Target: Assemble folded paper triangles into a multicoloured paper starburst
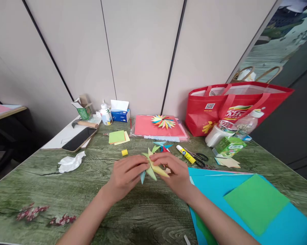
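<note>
Both hands meet over the middle of the green wood-grain table (53, 190). My left hand (125, 177) pinches the left side of a folded paper star piece (153, 168) made of pale green, yellow and blue points. My right hand (175, 172) grips the same piece from the right, fingers curled over it. Just behind it lie loose folded points in teal and red (163, 146). A finished multicoloured paper star (163, 121) rests on a stack of pink paper (148, 127) at the back.
A glue stick (185, 153) and black scissors (200, 158) lie right of the hands. Blue sheets (220, 185) with a green square (255, 202) cover the right front. A red bag (220, 109), bottles, phone (78, 139), crumpled tissue (71, 162), sticky notes (117, 137) surround.
</note>
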### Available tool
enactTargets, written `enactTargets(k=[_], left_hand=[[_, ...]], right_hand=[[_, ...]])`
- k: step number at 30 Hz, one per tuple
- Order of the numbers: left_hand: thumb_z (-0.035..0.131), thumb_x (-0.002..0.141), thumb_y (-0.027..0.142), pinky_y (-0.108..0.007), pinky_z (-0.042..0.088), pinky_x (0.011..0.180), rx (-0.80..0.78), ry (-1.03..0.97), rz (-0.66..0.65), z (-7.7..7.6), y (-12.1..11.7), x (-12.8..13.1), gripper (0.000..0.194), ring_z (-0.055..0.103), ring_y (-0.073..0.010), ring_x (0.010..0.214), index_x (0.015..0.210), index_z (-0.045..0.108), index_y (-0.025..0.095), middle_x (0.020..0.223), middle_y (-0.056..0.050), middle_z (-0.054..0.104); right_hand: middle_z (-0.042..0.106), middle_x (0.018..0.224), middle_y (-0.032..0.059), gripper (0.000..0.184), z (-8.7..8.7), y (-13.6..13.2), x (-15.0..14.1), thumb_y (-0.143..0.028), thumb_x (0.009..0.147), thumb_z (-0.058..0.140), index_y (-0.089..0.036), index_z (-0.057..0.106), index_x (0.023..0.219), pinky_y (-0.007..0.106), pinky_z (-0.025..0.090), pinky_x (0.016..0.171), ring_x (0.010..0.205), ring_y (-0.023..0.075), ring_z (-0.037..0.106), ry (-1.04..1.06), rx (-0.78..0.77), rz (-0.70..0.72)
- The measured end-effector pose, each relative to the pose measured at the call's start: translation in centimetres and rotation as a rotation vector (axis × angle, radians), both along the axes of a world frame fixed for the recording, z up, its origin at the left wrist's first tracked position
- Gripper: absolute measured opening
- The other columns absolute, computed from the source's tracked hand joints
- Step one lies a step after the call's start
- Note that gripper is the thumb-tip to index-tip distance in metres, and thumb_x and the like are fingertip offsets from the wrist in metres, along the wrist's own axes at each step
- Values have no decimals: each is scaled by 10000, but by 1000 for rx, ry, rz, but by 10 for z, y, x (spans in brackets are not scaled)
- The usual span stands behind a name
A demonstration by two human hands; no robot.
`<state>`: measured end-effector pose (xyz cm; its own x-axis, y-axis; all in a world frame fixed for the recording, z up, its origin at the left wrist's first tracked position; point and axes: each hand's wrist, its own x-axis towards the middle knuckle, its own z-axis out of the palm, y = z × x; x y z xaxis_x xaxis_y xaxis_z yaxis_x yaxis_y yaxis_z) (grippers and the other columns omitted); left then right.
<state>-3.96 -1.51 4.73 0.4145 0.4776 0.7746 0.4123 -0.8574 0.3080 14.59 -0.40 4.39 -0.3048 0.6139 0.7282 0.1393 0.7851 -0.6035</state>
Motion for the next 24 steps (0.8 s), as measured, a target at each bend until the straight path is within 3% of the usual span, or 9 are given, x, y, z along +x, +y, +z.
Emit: enactTargets(k=[3,8,24], left_hand=[[510,754,31,-407,467,857,208,149,-32,-10,-3,-1,324,526,-231,1071,1052,584,132,1034,-117,648],[403,823,52,-416,470,878,345,288,-58,-20,-8,5,284,452,-254,1153,1066,548,47,1017,-153,648],[396,835,56,-432,443,917,300,332,-61,-33,-14,6,282,430,-266,1169,1078,539,49,1037,-127,645]], right_hand=[[611,955,96,286,-15,-6,8,16,732,536,-178,570,940,370,491,817,947,191,574,-29,251,-7],[591,988,125,357,-34,-11,20,30,745,516,-162,524,1045,398,498,827,1021,213,538,-125,347,-11],[620,980,129,301,-45,-15,22,-10,767,507,-148,556,1030,371,505,806,987,202,560,-118,340,-37]])
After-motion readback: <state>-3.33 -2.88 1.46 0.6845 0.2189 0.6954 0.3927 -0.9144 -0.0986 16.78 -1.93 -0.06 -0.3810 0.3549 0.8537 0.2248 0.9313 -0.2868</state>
